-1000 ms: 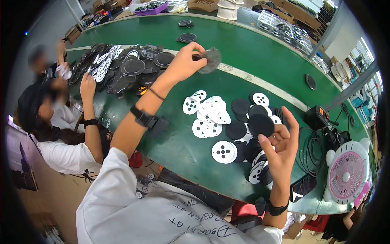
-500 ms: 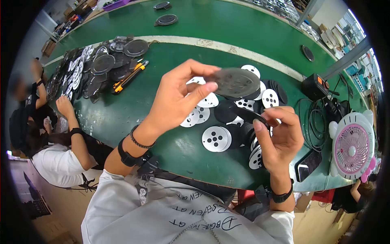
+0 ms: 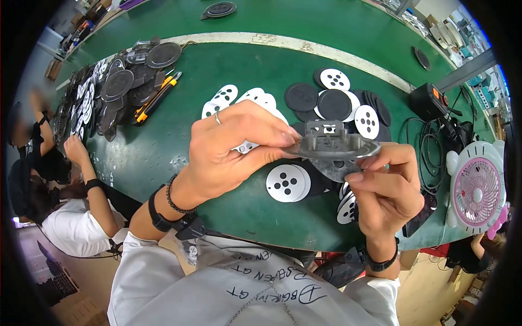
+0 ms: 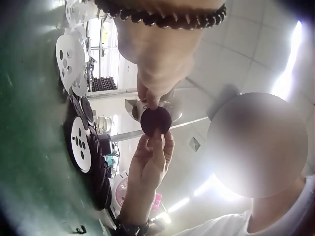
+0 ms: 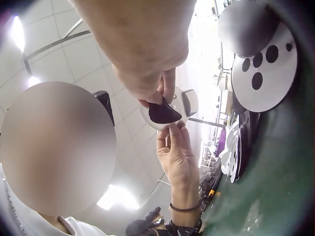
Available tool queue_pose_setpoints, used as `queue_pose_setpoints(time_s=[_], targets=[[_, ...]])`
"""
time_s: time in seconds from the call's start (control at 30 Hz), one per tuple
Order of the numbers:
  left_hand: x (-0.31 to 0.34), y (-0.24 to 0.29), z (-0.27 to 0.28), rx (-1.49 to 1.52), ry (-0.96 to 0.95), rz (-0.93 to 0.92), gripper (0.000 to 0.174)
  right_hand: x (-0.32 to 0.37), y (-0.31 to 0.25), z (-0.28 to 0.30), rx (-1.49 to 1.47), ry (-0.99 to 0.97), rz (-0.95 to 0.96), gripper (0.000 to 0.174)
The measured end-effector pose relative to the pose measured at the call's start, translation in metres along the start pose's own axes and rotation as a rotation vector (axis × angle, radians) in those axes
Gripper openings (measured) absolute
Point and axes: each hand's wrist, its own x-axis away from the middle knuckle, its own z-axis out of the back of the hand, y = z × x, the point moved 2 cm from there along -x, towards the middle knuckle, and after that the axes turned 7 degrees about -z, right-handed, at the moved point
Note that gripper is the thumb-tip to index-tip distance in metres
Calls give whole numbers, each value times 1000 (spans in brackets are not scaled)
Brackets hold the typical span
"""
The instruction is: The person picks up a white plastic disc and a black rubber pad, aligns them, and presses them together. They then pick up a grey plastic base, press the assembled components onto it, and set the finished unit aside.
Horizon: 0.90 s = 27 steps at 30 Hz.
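In the head view my left hand [image 3: 234,146] pinches the edge of a translucent grey round plastic part [image 3: 340,148] between thumb and fingers. Small posts and a raised bracket stand on its upper side. Below it, my right hand [image 3: 389,190] pinches a thin black disc [image 4: 153,118], held close against the part's underside. One side of the disc looks bent in the right wrist view. Both hands are raised over the table. Beneath them lie loose black discs [image 3: 300,96] and white discs with dark holes [image 3: 285,183].
On the left are a heap of grey plastic parts [image 3: 117,86] and an orange utility knife [image 3: 157,98]. A black box [image 3: 427,100], cables [image 3: 421,146] and a pink-and-white fan [image 3: 476,185] stand on the right. Another person [image 3: 76,223] works at the left.
My left hand brought the plastic part from over the far table edge in front of me and turned it flat. My right hand moved the black disc up against its underside.
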Motion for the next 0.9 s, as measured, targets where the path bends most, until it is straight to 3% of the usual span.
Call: queue_pose_setpoints(time_s=[0.7,0.9], targets=[[2,4,-7,45,-54,11,24,1,-6,-4,146,43,18,36],[10,4,-14,89,-10,185,21,4,-3,-8,164,150,-58,41]])
